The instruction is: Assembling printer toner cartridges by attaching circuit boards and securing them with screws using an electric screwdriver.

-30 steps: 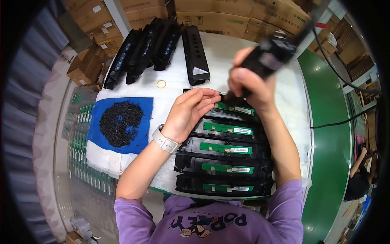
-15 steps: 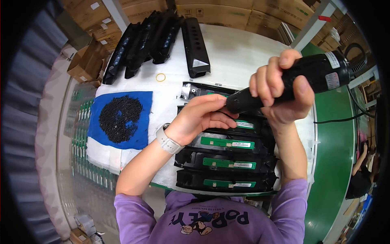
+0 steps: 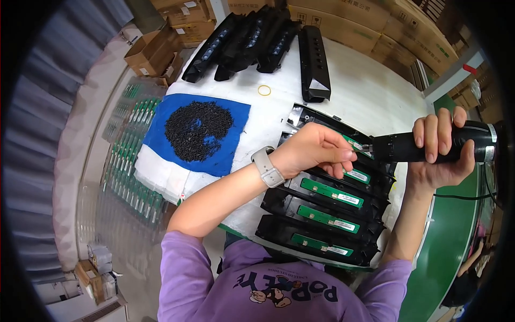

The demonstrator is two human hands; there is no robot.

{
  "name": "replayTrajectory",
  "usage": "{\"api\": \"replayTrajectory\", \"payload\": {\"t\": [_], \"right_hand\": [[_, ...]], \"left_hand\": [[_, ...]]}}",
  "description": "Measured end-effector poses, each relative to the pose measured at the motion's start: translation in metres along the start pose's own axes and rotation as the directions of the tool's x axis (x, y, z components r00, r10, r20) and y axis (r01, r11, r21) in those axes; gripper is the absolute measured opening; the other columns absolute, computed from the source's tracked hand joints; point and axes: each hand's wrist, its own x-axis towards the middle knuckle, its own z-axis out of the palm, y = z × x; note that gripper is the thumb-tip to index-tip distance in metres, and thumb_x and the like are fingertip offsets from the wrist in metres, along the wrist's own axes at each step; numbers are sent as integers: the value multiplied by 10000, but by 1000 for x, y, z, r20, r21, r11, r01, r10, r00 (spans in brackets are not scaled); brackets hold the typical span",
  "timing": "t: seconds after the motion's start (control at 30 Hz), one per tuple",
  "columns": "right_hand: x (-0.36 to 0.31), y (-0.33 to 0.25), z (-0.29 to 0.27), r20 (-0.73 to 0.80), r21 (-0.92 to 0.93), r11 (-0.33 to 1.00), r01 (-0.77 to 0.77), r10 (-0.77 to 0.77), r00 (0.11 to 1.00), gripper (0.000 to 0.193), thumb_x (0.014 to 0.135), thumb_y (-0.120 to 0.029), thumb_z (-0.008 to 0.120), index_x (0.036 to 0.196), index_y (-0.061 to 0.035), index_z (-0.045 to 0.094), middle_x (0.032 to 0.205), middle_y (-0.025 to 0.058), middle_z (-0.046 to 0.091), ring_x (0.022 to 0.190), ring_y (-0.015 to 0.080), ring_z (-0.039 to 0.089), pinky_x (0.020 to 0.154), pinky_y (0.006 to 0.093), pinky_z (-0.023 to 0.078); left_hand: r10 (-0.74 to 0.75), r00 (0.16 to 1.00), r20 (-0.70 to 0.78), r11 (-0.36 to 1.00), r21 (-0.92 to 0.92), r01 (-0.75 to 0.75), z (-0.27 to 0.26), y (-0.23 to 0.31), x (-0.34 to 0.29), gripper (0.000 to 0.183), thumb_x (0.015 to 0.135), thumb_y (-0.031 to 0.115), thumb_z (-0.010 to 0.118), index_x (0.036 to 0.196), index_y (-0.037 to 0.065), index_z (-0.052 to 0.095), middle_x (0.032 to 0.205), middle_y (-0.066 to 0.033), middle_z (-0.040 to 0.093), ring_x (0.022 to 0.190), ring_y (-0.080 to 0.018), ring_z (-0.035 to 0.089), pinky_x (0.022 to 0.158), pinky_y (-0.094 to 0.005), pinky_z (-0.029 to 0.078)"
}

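Note:
My right hand is wrapped around a black electric screwdriver, held nearly level with its tip pointing left. My left hand is pinched just left of that tip; whatever lies between the fingertips is too small to make out. Beneath both hands, several long black plastic housings lie in a row, each visible one carrying a green circuit board with a white label. The farther housings are partly covered by my left hand and the screwdriver.
Left of the housings, a heap of small black screws rests on a blue cloth. More black housings stand at the table's far side, near a yellow ring. Clear trays of green boards sit at left; cardboard boxes line the back.
My view has shifted, so the table appears farther right and turned. The screwdriver has levelled out, and its tip, earlier at my left fingertips, now sits slightly apart from them.

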Motion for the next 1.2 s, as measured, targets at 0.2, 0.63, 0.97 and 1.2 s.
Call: {"api": "replayTrajectory", "payload": {"t": [0.2,0.63,0.97,1.2], "right_hand": [[-1,4,8,33,5,998,-58,58,998,343,857,-315,537,1050,-45,451,640,2,443,481,106,442,579,286,410],[0,-2,5,-120,207,961,-184,212,970,287,892,-248,500,1024,-3,431,668,6,418,506,95,388,585,276,347],[-6,11,7,-9,136,958,-252,256,967,321,879,-254,513,1055,-7,409,673,9,424,516,95,410,611,282,359],[-12,18,15,-59,55,958,-280,283,957,321,887,-288,502,1048,-27,409,668,2,421,505,93,415,604,273,366]], "left_hand": [[85,995,53,963,251,-96,2,-1,-1,154,849,106,634,885,-44,644,788,-110,665,608,-122,637,571,-205,504],[355,932,-73,744,625,-235,8,25,-56,304,820,69,609,1115,16,562,952,-71,644,826,-102,610,692,-226,485],[671,537,-511,377,859,345,-50,6,-206,92,795,54,645,872,26,687,759,-59,643,641,-99,561,549,-227,406],[764,612,-204,17,955,297,-55,-18,-182,126,709,53,694,828,28,662,739,-76,595,693,-223,564,594,-309,450]]}}
